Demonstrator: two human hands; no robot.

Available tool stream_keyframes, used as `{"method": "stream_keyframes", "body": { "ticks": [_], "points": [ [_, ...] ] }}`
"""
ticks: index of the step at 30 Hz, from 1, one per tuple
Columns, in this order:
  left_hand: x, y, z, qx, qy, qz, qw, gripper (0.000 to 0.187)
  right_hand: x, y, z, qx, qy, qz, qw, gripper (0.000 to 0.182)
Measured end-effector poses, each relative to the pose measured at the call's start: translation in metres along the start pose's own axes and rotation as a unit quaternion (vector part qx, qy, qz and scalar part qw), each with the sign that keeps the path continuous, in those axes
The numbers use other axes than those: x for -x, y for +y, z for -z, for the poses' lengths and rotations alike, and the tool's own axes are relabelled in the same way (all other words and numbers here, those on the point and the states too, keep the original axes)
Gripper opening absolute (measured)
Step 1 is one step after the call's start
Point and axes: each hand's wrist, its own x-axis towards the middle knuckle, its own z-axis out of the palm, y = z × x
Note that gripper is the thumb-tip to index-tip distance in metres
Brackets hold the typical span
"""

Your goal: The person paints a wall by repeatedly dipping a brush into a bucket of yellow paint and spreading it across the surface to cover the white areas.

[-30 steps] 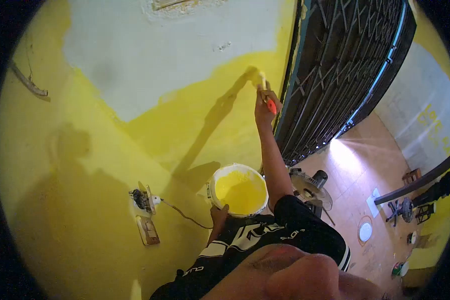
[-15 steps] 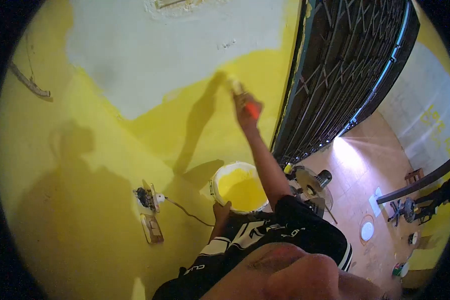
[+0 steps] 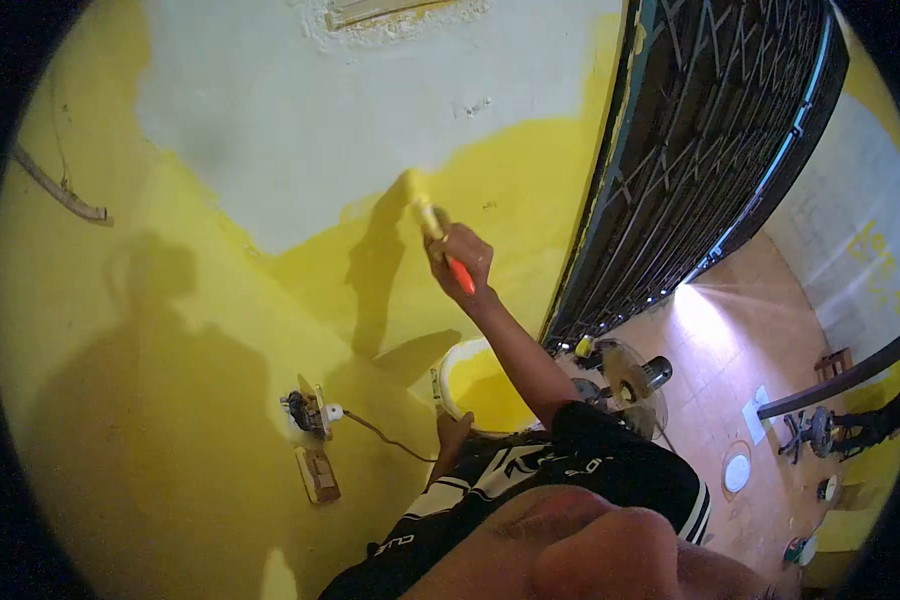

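My right hand (image 3: 460, 258) is wrapped round a paintbrush (image 3: 429, 215) with a red handle end. The brush tip meets the wall (image 3: 300, 130) where yellow paint borders a pale grey area. Below, my left hand (image 3: 454, 430) grips the near rim of a white bucket (image 3: 450, 385). Yellow paint (image 3: 490, 390) fills part of the bucket, and my right forearm hides its right side.
An open switch box (image 3: 305, 410) with a plugged cable and a switch plate (image 3: 318, 475) sit on the wall at lower left. A dark folding metal gate (image 3: 710, 130) rises at right. A fan (image 3: 630, 390) stands behind the bucket.
My right hand has moved left and down with the brush, along the edge of the yellow paint. The view has shifted slightly; my left hand still holds the bucket.
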Motion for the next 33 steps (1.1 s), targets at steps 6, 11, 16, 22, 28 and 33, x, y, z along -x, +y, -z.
{"method": "stream_keyframes", "body": {
  "ticks": [6,11,16,22,28,33],
  "points": [
    [0.011,0.012,0.003,0.055,-0.025,0.014,0.998,0.029,-0.012,-0.017,0.026,0.252,-0.001,-0.291,0.923,0.02],
    [0.007,0.01,0.0,0.058,-0.013,-0.011,0.998,0.033,-0.016,0.039,0.03,-0.002,0.203,-0.172,0.964,0.023],
    [-0.031,-0.045,-0.019,0.098,0.026,-0.033,0.994,0.031,0.0,0.01,0.006,-0.013,0.017,-0.019,1.0,0.015],
    [-0.021,0.013,-0.006,0.113,-0.048,0.055,0.991,0.043,0.043,0.008,0.066,-0.097,-0.082,-0.254,0.959,0.014],
    [-0.001,0.075,-0.002,0.154,-0.042,0.124,0.979,0.031,0.134,0.004,0.163,-0.063,0.053,-0.481,0.873,0.028],
    [-0.03,0.047,-0.009,0.134,-0.023,0.089,0.987,0.031,0.17,-0.02,0.207,-0.019,0.148,-0.6,0.786,0.024]
  ]
}}
